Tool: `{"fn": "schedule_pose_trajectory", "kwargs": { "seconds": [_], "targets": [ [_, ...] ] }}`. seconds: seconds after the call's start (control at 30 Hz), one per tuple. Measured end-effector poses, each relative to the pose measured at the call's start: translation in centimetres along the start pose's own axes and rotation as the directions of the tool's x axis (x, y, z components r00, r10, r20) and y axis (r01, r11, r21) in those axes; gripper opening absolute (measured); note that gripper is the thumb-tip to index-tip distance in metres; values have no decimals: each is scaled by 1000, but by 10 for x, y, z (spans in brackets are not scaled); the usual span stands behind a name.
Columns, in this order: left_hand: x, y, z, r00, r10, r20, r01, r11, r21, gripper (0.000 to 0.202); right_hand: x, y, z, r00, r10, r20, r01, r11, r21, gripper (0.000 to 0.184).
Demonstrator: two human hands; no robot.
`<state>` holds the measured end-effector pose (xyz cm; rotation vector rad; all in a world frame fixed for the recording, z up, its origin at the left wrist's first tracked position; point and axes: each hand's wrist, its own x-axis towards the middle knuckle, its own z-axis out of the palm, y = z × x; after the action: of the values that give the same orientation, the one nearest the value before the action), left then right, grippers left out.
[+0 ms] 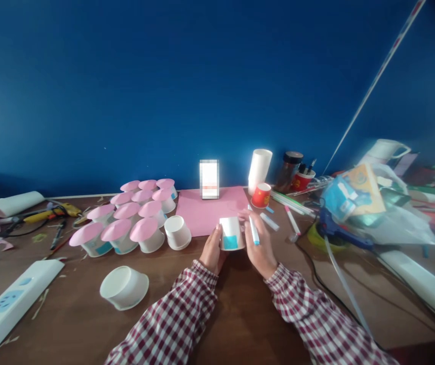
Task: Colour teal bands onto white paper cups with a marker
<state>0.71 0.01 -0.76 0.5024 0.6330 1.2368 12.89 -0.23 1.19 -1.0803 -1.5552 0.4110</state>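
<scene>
My left hand (211, 249) is closed around the left side of a white paper cup (230, 226), which stands upside down with a blue rectangle on its side. In my right hand (262, 247) is a white marker (254, 230) with a blue end, pointing up and away; this hand is beside the cup's right side, and I cannot tell if it touches it. Behind the cup lies a pink sheet (198, 210). Just left of my hands stands another upturned white cup (176, 232).
Several cups with pink round tops (116, 230) stand in rows on the left. A loose cup (124, 287) and a power strip (8, 309) are nearer. Stacked cups (260, 165), a red cup (262, 194), a jar (290, 170) and a blue glue gun (339, 230) are on the right.
</scene>
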Motion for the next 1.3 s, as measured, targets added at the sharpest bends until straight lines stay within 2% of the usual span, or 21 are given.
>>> {"fn": "schedule_pose_trajectory", "kwargs": {
  "seconds": [0.2, 0.4, 0.53, 0.87, 1.07, 1.3],
  "targets": [
    [1, 4, -1, 997, 58, 48, -59, 998, 17, 37, -3, 3, 0, 1000, 23, -14, -23, 999, 36, 32],
    [5, 9, -5, 991, 118, -58, -115, 992, 61, 34, -1, 1, -5, 996, -17, -83, 20, 999, 29, 31],
    [9, 12, -8, 989, 136, -62, -132, 990, 58, 38, 0, -1, -5, 995, 22, -94, -16, 998, 64, 29],
    [14, 16, -13, 1000, -5, -24, 5, 999, -32, 37, -3, 2, -4, 980, 72, -188, -48, 990, 129, 14],
    [16, 15, -12, 997, -22, 68, 21, 1000, 14, 41, -3, -7, -7, 990, 30, -138, -15, 994, 109, 19],
    [16, 13, -11, 998, -7, 59, 5, 1000, 29, 40, -6, -9, -8, 997, 9, -79, -4, 997, 71, 17]
  ]
}}
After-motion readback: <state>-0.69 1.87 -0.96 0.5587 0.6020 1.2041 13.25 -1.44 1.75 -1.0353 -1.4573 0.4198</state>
